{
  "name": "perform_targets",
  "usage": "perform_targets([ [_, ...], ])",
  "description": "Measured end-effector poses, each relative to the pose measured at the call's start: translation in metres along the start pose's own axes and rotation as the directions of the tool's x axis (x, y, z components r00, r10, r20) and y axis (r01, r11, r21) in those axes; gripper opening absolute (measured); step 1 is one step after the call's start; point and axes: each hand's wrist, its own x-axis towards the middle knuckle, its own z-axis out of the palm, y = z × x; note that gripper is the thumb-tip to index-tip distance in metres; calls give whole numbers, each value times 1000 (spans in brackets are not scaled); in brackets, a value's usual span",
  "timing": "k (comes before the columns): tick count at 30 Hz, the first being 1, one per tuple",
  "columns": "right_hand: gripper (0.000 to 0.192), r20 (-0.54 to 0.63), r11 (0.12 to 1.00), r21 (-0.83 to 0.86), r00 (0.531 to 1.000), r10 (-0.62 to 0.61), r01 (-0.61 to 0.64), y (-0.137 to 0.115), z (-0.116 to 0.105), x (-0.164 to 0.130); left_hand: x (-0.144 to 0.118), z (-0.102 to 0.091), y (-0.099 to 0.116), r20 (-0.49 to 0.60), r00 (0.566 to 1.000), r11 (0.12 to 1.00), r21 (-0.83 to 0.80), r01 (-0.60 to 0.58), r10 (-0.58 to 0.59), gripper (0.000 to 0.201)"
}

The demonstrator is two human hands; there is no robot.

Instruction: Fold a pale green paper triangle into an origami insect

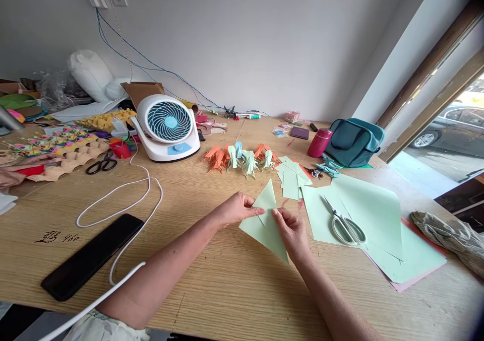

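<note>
I hold the folded green paper (269,234) over the near middle of the desk (212,290), left hand (239,208) and right hand (292,231) each pinching it in a narrow grip. White-handled scissors (336,215) lie right, on green sheets (378,215).

The green sheet (267,234) hides part of the left hand (237,210); the grey cloth (449,236) (far right) is cropped.

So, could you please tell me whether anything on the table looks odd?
Two things: black handwriting beside the phone and reddish smudges near the cut green papers, odd because both mark the wooden tabletop. The green sheet in the fingers shows no obvious damage.
</note>
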Motion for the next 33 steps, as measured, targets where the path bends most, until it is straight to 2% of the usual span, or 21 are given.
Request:
perform_targets([
  [3, 51, 50, 995, 90, 998, 44, -48, -1, 2, 0, 2, 1, -3, -67, 998, 999, 46, 16, -13, 47],
  [5, 45, 124, 977, 170, 986, 111, -131, -3, 3, 0, 4, 2, -4, -117, 993, 994, 111, 4, 9, 46],
  [9, 45, 288, 920, 209, 920, 265, -331, -6, 5, -2, 4, 5, -5, -185, 978, 955, 295, -40, 98, 46],
  [12, 49, 287, 897, 201, 899, 331, -394, -5, 5, -3, 3, 9, -4, -203, 968, 912, 406, -52, 145, 46],
  [15, 48, 280, 896, 193, 898, 340, -399, -4, 5, -3, 2, 12, -2, -233, 956, 877, 479, -48, 179, 49],
  [18, 46, 282, 903, 181, 900, 332, -390, -3, 5, -3, 2, 11, -1, -237, 957, 873, 486, -34, 170, 47],
  [28, 38, 354, 921, 190, 899, 260, -341, -3, 4, -1, 4, -11, -6, -240, 959, 922, 385, -51, 153, 47],
  [33, 41, 331, 933, 182, 913, 238, -309, 0, 2, 2, 2, -24, 2, -273, 950, 946, 319, -60, 153, 45],
])
